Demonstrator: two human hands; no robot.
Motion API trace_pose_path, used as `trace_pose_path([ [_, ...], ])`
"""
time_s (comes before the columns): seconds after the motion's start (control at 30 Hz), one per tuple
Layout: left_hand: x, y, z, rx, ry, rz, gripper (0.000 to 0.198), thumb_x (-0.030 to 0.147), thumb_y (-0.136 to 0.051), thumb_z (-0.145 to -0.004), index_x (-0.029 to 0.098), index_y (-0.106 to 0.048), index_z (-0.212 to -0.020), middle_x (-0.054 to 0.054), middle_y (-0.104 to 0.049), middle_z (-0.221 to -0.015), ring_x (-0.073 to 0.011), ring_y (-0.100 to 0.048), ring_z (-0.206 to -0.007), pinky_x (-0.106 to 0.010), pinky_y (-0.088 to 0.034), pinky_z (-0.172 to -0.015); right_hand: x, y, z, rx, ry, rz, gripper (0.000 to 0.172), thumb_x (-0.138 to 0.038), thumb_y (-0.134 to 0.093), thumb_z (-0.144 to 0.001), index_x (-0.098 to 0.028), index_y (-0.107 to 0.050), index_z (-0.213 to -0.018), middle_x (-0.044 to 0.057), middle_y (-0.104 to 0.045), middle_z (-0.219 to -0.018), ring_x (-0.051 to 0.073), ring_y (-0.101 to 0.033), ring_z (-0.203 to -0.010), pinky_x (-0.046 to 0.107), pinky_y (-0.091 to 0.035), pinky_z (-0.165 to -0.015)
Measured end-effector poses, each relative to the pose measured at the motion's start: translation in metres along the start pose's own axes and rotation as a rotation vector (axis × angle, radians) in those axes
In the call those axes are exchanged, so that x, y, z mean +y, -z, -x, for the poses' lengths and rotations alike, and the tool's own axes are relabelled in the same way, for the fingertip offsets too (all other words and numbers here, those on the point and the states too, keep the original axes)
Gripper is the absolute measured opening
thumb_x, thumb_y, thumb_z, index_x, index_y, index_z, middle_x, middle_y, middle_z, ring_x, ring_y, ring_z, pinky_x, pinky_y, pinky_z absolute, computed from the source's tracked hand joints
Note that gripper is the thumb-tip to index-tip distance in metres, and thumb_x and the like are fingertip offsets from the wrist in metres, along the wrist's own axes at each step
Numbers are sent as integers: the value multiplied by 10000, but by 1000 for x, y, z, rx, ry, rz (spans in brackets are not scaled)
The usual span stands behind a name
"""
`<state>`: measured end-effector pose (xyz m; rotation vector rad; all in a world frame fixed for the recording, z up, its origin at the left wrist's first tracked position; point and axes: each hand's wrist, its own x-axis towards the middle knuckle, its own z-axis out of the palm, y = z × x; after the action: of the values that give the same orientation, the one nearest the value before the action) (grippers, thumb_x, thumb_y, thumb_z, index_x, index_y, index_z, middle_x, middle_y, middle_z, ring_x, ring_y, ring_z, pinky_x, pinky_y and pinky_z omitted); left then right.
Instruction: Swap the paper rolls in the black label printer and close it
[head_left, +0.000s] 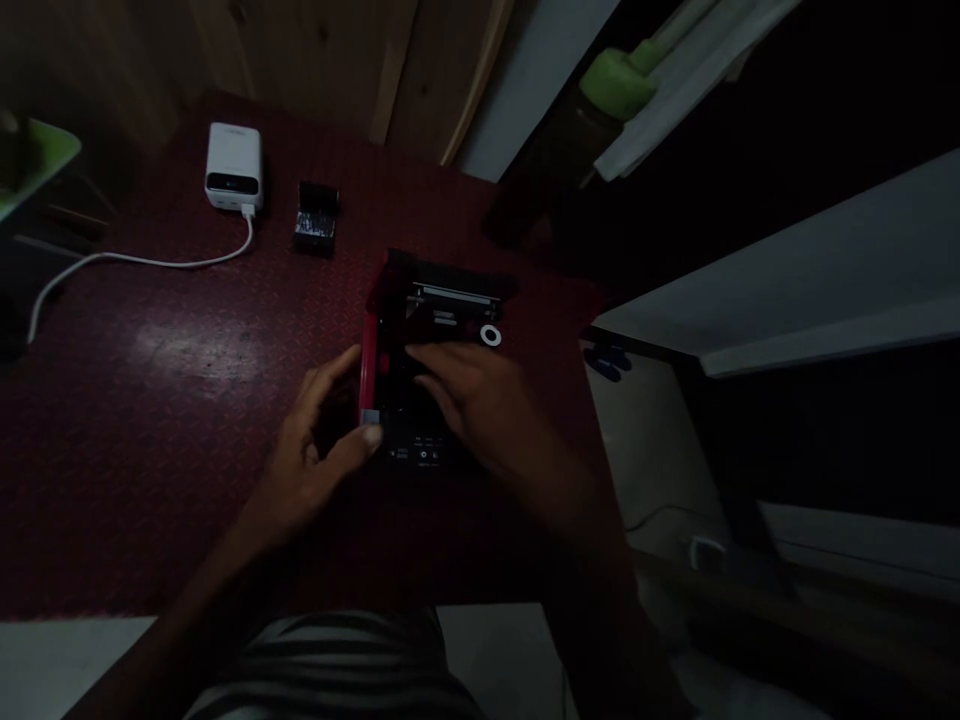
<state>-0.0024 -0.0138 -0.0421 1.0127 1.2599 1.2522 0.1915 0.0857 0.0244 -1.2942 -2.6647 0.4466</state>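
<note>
A small red-and-black device [370, 360], which looks like a portable printer, lies on the table with its cover raised at the far side. A metal-edged bar and a white ring [490, 335] show inside it. My left hand [311, 445] braces its left side, thumb on the near grey corner and fingers along the outer left edge. Over the open body, my right hand [487, 400] reaches in from the right, fingers close together and bent into the dark interior. Whatever its fingertips touch is hidden by shadow.
A white power bank [234, 160] with a white cable [150, 262] stands at the back left of the dark red table [187, 400]. Beside it lies a small shiny black piece [316, 222]. A green-capped bottle [616, 85] stands at the back right; a green-rimmed container [56, 150] is far left.
</note>
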Motion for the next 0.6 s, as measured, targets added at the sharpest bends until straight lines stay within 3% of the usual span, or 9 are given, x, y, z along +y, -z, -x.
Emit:
trace_pose_path([
  [0.07, 0, -1, 1, -1, -12, -32, 829, 533, -859, -1006, 298, -571, -1746, -127, -575, -1787, -401, -526, -1686, -623, -402, -1416, -5, 1, -22, -184, -53, 108, 333, -38, -605, -1124, -194, -822, -1323, 141, -889, -1284, 297, -867, -1099, 415, -667, -938],
  [0.13, 0, -2, 2, 5, -17, -48, 821, 527, -850, -1014, 306, -562, -1750, -123, -554, -1804, -387, -496, -1707, -618, -384, -1426, -9, 1, -34, -281, -56, 170, 346, -31, -569, -1133, -189, -801, -1335, 139, -879, -1255, 280, -860, -1054, 376, -632, -883],
  [0.3, 1, -1, 1, 2, -2, -47, 801, 539, -844, -1022, 331, -573, -1746, -115, -560, -1801, -394, -488, -1709, -626, -387, -1422, -11, 7, -36, -339, -17, 166, 315, -45, -599, -1125, -166, -777, -1355, 155, -853, -1278, 291, -834, -1144, 386, -611, -959],
  [0.43, 3, -1, 1, 0, 6, -50, 776, 511, -850, -1025, 350, -585, -1737, -103, -560, -1801, -381, -499, -1703, -618, -388, -1425, -10, 9, -20, -152, -35, 123, 278, -89, -712, -1058, -184, -809, -1300, 156, -861, -1242, 340, -831, -1132, 467, -651, -987],
  [0.6, 8, 0, 1, 14, 41, -57, 756, 507, -869, -1020, 391, -613, -1722, -82, -576, -1803, -379, -505, -1709, -615, -394, -1428, -3, 15, 30, 346, 56, -88, 252, -221, -737, -1067, -295, -832, -1288, 71, -891, -1216, 322, -850, -1104, 490, -699, -985],
])
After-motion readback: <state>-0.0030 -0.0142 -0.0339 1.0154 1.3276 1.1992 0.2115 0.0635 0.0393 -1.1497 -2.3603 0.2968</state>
